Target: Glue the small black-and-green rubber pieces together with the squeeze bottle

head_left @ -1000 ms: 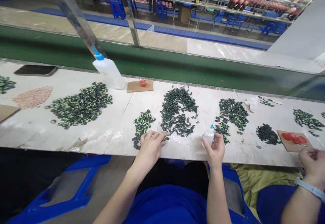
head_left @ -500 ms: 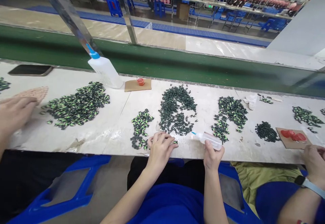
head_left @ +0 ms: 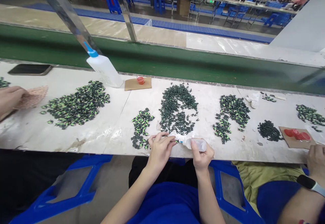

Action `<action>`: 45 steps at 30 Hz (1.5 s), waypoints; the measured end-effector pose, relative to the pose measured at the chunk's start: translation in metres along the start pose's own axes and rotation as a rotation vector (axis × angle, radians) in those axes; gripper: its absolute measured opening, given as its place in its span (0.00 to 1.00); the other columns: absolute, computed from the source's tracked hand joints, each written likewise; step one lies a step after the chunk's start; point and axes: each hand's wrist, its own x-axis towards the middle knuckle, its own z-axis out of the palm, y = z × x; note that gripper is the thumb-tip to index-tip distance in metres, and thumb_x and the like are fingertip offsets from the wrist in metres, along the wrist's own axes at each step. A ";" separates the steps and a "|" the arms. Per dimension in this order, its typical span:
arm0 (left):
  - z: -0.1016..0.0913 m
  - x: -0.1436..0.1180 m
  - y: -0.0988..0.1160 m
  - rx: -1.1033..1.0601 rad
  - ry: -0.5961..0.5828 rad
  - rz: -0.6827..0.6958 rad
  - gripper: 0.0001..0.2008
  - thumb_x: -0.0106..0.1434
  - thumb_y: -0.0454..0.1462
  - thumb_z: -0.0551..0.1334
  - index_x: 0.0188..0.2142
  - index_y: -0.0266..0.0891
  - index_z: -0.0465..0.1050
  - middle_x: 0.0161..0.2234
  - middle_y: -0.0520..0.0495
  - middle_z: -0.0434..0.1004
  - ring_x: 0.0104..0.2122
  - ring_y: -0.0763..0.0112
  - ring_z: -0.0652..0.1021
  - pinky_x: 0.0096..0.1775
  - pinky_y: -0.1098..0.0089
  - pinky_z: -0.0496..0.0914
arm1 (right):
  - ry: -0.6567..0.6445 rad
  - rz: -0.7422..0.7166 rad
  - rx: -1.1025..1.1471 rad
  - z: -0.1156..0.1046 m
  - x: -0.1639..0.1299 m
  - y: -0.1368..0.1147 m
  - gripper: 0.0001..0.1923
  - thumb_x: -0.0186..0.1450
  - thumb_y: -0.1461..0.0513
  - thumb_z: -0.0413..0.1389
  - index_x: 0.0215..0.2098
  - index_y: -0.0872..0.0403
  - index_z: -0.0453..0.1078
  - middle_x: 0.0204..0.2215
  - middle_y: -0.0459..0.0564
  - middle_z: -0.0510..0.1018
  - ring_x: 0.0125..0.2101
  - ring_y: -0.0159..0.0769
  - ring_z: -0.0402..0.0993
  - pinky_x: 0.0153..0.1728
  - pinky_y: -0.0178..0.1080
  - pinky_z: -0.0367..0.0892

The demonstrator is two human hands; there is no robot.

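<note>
Between the fingertips of my left hand [head_left: 160, 148] is a small dark green and light green piece [head_left: 177, 141]. My right hand [head_left: 202, 154] grips a small clear squeeze bottle [head_left: 199, 144], tipped on its side, its blue nozzle [head_left: 181, 142] pointing left at the piece. Whether nozzle and piece touch I cannot tell. Just beyond both hands spreads a pile of small dark green pieces [head_left: 177, 97]. Left of my left hand lies a smaller pile of dark and bright green pieces [head_left: 142, 120].
A large white bottle [head_left: 105, 71] with blue cap stands at the back, beside cardboard [head_left: 130, 85] bearing a red cup [head_left: 140, 80]. More piles lie left [head_left: 78, 107] and right [head_left: 233, 110]. Co-workers' hands show at the left [head_left: 10, 98] and right [head_left: 316, 159] edges.
My right hand has brought the squeeze bottle left and slightly down, so its nozzle is now beside the piece in my left fingers. The left co-worker's hand has shifted left and up.
</note>
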 end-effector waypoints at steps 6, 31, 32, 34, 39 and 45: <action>-0.002 0.001 0.001 0.003 0.004 -0.009 0.04 0.62 0.33 0.61 0.34 0.44 0.75 0.30 0.52 0.83 0.41 0.60 0.78 0.46 0.56 0.56 | -0.027 -0.014 -0.060 0.000 0.001 0.004 0.12 0.61 0.56 0.57 0.24 0.54 0.72 0.19 0.46 0.73 0.18 0.33 0.68 0.23 0.37 0.67; 0.002 0.001 0.001 0.028 0.052 -0.006 0.05 0.60 0.31 0.64 0.31 0.43 0.75 0.29 0.54 0.83 0.38 0.64 0.77 0.46 0.58 0.54 | 0.051 -0.009 -0.058 0.002 0.005 -0.001 0.18 0.60 0.56 0.58 0.17 0.57 0.67 0.14 0.43 0.67 0.15 0.28 0.61 0.17 0.33 0.58; 0.002 0.001 0.001 0.026 0.050 -0.007 0.05 0.60 0.31 0.64 0.31 0.43 0.75 0.29 0.54 0.83 0.38 0.64 0.77 0.46 0.58 0.54 | 0.062 -0.001 -0.053 0.002 0.005 -0.001 0.19 0.60 0.56 0.58 0.15 0.57 0.66 0.13 0.42 0.66 0.14 0.27 0.61 0.17 0.32 0.58; 0.001 0.001 0.001 0.021 0.040 -0.012 0.05 0.60 0.31 0.64 0.31 0.43 0.75 0.29 0.54 0.83 0.38 0.63 0.77 0.46 0.58 0.54 | 0.074 0.028 -0.042 0.003 0.004 0.000 0.20 0.59 0.56 0.59 0.14 0.56 0.64 0.12 0.42 0.64 0.14 0.27 0.61 0.17 0.32 0.57; -0.001 0.001 0.002 0.019 -0.012 -0.027 0.04 0.60 0.32 0.64 0.32 0.44 0.75 0.30 0.53 0.83 0.40 0.61 0.77 0.45 0.58 0.55 | 0.224 0.150 0.128 0.003 0.002 0.003 0.16 0.59 0.54 0.58 0.23 0.58 0.72 0.18 0.47 0.73 0.19 0.33 0.70 0.21 0.35 0.65; -0.016 0.005 -0.006 0.041 0.009 -0.027 0.06 0.59 0.34 0.64 0.37 0.45 0.75 0.37 0.50 0.82 0.44 0.58 0.75 0.46 0.57 0.55 | 0.325 0.254 0.204 -0.010 0.017 0.011 0.17 0.53 0.54 0.64 0.34 0.57 0.71 0.30 0.51 0.78 0.30 0.39 0.76 0.30 0.39 0.72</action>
